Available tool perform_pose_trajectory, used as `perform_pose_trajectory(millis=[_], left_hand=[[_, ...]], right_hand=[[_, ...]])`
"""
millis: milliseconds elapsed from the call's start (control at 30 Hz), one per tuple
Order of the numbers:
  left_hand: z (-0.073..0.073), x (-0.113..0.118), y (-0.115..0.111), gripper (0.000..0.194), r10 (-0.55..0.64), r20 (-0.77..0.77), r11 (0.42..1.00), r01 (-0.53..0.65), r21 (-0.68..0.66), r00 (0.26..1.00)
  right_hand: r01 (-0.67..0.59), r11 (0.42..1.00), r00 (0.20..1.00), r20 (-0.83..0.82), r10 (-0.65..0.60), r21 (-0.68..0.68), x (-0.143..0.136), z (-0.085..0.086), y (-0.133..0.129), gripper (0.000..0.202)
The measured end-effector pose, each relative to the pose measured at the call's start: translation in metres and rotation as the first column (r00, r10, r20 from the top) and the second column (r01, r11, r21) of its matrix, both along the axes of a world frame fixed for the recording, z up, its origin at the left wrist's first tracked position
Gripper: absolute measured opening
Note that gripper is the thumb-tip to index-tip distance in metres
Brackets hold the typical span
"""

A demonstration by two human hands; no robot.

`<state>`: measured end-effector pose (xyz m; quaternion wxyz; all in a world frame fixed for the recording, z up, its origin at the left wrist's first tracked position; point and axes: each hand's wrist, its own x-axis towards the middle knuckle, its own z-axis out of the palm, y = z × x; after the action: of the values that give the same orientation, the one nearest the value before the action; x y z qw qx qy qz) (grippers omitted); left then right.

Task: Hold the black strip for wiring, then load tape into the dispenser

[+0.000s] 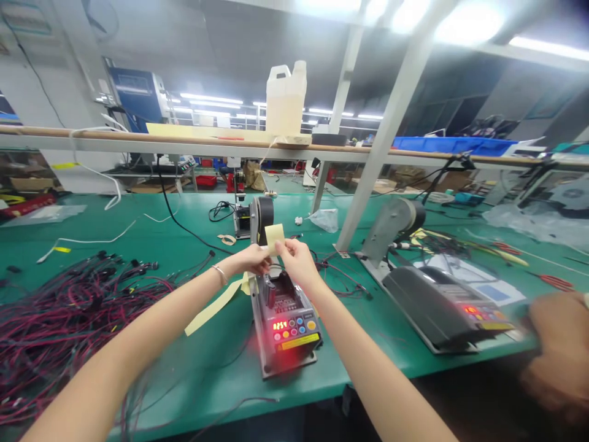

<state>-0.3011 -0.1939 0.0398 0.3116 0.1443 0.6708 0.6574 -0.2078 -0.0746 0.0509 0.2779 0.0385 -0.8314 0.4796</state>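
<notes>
Both my hands meet above a tape dispenser [288,344] with a lit red display. My right hand [294,261] pinches a piece of pale yellow tape [275,235] that stands up from the fingertips. Close beside it, my left hand [255,258] has its fingers curled at the lower end of the same tape. A longer yellow tape strip [214,310] hangs below my left hand and trails over the green table. Behind the hands rises the dispenser's reel holder with a dark roll [264,212].
A heap of red and black cables [87,325] covers the table's left side. A second tape dispenser [437,307] stands at the right, near a co-worker's blurred arm [559,350]. Red-handled scissors [554,282] lie farther right. A plastic jug [285,101] stands on the shelf above.
</notes>
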Motion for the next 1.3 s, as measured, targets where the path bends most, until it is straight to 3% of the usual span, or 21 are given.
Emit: perform_pose_trajectory(millis=[133, 267, 400, 567, 633, 733, 833, 900, 1100, 1300], left_hand=[[0.033, 0.005, -0.019, 0.024, 0.055, -0.201, 0.998, -0.062, -0.028, 0.978], [0.056, 0.024, -0.025, 0.027, -0.058, -0.379, 0.998, 0.068, 0.013, 0.924], [0.054, 0.034, -0.022, 0.032, -0.133, -0.484, 0.986, 0.164, 0.023, 0.865], [0.041, 0.042, -0.016, 0.024, -0.004, -0.717, 1.000, 0.004, -0.001, 0.697], [0.037, 0.048, -0.013, 0.022, 0.019, -0.744, 1.000, -0.015, 0.012, 0.668], [0.032, 0.055, -0.011, 0.021, 0.001, -0.640, 0.993, 0.073, 0.089, 0.768], [0.030, 0.056, -0.012, 0.016, -0.070, -0.512, 0.965, 0.189, 0.183, 0.856], [0.030, 0.055, -0.013, 0.014, -0.113, -0.461, 0.947, 0.236, 0.219, 0.880], [0.024, 0.052, -0.013, 0.020, -0.160, -0.348, 0.902, 0.280, 0.328, 0.924], [0.011, 0.050, -0.009, 0.022, -0.175, -0.326, 0.851, 0.309, 0.424, 0.929]], right_hand=[[0.006, 1.000, 1.000, -0.012, -0.006, 0.019, 0.002, -0.003, 0.005, 0.035], [0.009, 1.000, 1.000, 0.003, -0.009, 0.003, 0.005, -0.013, 0.008, 0.037], [0.054, 0.997, 0.998, 0.016, -0.053, -0.061, 0.008, -0.019, 0.008, 0.035], [0.248, 0.950, 0.965, -0.033, -0.259, -0.187, 0.030, -0.012, -0.003, 0.029], [0.159, 0.947, 0.985, -0.021, -0.172, -0.277, 0.038, -0.007, -0.010, 0.027], [-0.097, 0.871, 0.994, -0.009, 0.106, -0.481, 0.044, -0.003, -0.015, 0.034], [-0.219, 0.718, 0.967, -0.047, 0.251, -0.661, 0.043, -0.002, -0.013, 0.040], [-0.267, 0.648, 0.945, -0.063, 0.320, -0.713, 0.043, -0.001, -0.012, 0.041], [-0.270, 0.567, 0.931, -0.061, 0.360, -0.779, 0.041, -0.004, -0.016, 0.043], [-0.248, 0.523, 0.937, -0.064, 0.343, -0.816, 0.039, -0.009, -0.020, 0.037]])
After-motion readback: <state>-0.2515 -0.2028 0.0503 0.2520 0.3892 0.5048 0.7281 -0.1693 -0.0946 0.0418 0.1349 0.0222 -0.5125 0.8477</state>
